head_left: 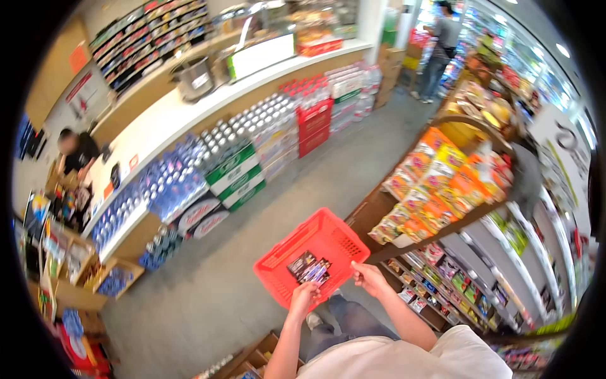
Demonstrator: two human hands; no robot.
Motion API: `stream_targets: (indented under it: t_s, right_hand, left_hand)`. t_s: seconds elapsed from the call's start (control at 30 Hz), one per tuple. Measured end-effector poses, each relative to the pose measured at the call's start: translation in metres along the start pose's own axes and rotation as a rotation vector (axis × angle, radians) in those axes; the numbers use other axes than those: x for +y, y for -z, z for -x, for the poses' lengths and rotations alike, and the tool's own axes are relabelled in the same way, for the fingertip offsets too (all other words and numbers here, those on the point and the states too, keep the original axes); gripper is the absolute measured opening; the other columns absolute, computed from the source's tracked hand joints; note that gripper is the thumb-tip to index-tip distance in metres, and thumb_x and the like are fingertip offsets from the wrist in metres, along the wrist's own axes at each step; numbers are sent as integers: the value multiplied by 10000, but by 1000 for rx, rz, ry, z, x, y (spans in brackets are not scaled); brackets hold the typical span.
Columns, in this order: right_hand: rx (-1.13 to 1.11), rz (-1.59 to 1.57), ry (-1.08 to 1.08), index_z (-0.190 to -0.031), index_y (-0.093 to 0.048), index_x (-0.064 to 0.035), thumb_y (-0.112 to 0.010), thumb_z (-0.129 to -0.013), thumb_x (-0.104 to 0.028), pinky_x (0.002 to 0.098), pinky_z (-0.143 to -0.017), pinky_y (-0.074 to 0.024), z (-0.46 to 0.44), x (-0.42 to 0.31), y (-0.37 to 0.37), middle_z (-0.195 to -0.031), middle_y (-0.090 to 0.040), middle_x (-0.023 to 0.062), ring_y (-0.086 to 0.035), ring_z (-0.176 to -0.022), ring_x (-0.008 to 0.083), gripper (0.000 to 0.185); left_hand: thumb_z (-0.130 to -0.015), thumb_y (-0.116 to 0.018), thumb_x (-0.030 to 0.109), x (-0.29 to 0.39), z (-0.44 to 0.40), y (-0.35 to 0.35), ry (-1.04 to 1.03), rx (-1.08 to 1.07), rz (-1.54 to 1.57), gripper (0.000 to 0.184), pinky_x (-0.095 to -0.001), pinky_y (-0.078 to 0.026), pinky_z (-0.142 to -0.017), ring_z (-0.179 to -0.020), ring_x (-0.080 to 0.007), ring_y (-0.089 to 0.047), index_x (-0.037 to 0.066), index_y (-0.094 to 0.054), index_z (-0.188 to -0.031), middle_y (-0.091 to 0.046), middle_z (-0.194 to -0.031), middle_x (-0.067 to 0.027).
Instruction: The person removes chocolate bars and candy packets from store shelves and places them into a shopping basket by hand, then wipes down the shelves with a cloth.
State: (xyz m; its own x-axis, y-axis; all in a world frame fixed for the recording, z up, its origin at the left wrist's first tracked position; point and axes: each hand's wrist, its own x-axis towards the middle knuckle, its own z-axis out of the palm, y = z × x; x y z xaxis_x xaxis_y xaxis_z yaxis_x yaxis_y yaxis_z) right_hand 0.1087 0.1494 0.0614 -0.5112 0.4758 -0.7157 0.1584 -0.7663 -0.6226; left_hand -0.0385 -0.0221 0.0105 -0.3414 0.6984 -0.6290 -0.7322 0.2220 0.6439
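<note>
Between the white-topped counter [145,129] and the rack [363,221], smooth grey floor [183,297] lies open beside the red basket [334,234], whose right corner appears close to the rack's edge. Perforated plastic walls enclose flat, glossy packets [305,264]. The right hand [370,278] pinches the rim; the left hand [305,295] curls at the near side, its grip unclear.

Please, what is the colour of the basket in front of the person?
The basket is red, seen best in the head view.
</note>
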Motion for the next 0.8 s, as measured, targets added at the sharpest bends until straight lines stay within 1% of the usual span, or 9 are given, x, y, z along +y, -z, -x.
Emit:
stream_targets:
  t_s: [0.17,0.23,0.27,0.33,0.43,0.47,0.53,0.67,0.8]
  right_hand:
    - [30,-203,152,-792,-546,-63,-596,-871,-315,244,-509,-369,85,11,33,-579,-469,-22,-453,-549,93,269]
    - [33,-267,203,-772,-533,-66,-585,-877,-324,246,-512,-368,108,17,45,-574,-466,-21,-451,-550,95,283]
    - [62,-280,228,-761,-525,-69,-572,-884,-328,248,-518,-368,117,21,52,-575,-467,-22,-450,-553,95,290]
    - [115,-271,283,-744,-513,-76,-540,-899,-337,252,-531,-374,132,29,61,-578,-468,-23,-447,-555,92,305]
    - [104,-276,362,-893,-590,-54,-504,-918,-320,245,-569,-395,159,30,71,-657,-503,-31,-473,-614,75,280]
    - [113,-300,376,-893,-590,-54,-504,-918,-320,245,-569,-395,165,30,77,-657,-503,-31,-473,-614,75,280]
    - [76,-288,424,-1015,-594,-39,-482,-925,-248,253,-592,-409,179,37,91,-698,-520,-22,-497,-652,85,254]
    - [136,-300,471,-1078,-596,-66,-490,-893,-152,246,-615,-430,211,45,133,-746,-552,-15,-518,-679,83,230]
    - [168,-387,543,-1075,-592,-56,-496,-882,-130,247,-594,-436,254,61,197,-743,-556,-12,-523,-679,83,229]
  left_hand:
    - [-855,-475,138,13,35,-65,-16,-238,-168,186,-254,-434,-511,-651,-124,-560,12,-600,-912,-559,-720,-36]
    - [-875,-447,191,15,44,-84,-42,-391,-266,240,-260,-431,-507,-651,-126,-558,10,-604,-870,-558,-700,-39]
    - [-889,-420,220,16,52,-97,-10,-358,-298,299,-273,-430,-507,-619,-159,-557,-10,-594,-811,-536,-629,-65]
    - [-892,-411,227,12,62,-112,-7,-401,-341,315,-273,-429,-514,-622,-159,-557,-11,-593,-798,-537,-631,-66]
    - [-872,-418,178,3,76,-126,10,-470,-404,256,-267,-428,-525,-633,-150,-552,1,-587,-798,-539,-651,-58]
    - [-850,-438,154,-6,78,-130,-37,-477,-425,218,-259,-435,-532,-647,-132,-553,5,-595,-824,-551,-689,-47]
    - [-800,-463,85,-18,85,-143,-53,-508,-441,160,-244,-445,-550,-668,-110,-553,22,-600,-854,-562,-734,-32]
    - [-783,-450,87,-49,100,-185,-55,-589,-486,158,-240,-444,-556,-668,-108,-553,32,-591,-827,-557,-721,-30]
    - [-765,-423,80,-93,117,-244,-67,-644,-568,187,-238,-437,-548,-650,-111,-550,28,-594,-821,-548,-692,-22]
